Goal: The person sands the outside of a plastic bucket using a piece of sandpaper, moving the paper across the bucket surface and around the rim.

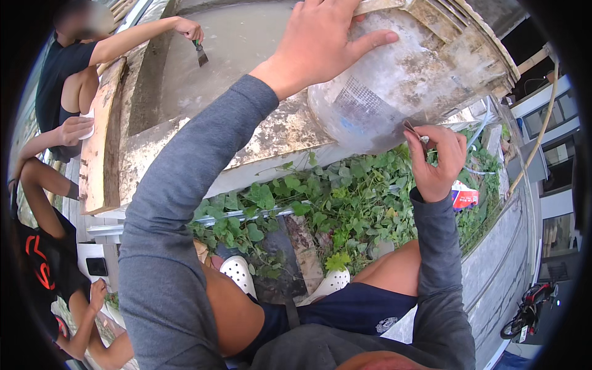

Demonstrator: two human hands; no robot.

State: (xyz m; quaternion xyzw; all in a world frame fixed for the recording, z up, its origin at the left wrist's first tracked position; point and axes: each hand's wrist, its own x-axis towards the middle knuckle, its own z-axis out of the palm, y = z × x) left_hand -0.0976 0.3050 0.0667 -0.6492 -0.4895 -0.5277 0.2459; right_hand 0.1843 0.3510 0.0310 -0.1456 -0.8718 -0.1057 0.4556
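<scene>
A plastic bucket (pixel 425 68), whitish and caked with dried cement, leans tilted over the wall edge in front of me. My left hand (pixel 324 43) holds it from above, thumb pressed along its side; some of the fingers are out of sight past the top of the picture. Low on the bucket's side is a patch with a mesh pattern (pixel 362 102), with a dark smear beside it. My right hand (pixel 438 160) is closed in a pinch on a small, thin, dark flat piece (pixel 409 127), held against or just by the bucket's lower side. Its exact kind cannot be made out.
Beyond the wall (pixel 277 132) lies a trough of grey, cloudy liquid (pixel 246 37). A co-worker's hand (pixel 188 29) dips a putty knife (pixel 201 55) there. More people sit at the left by a wooden board (pixel 102 142). Leafy vines (pixel 345 191) grow below, with a red-and-white packet (pixel 464 196).
</scene>
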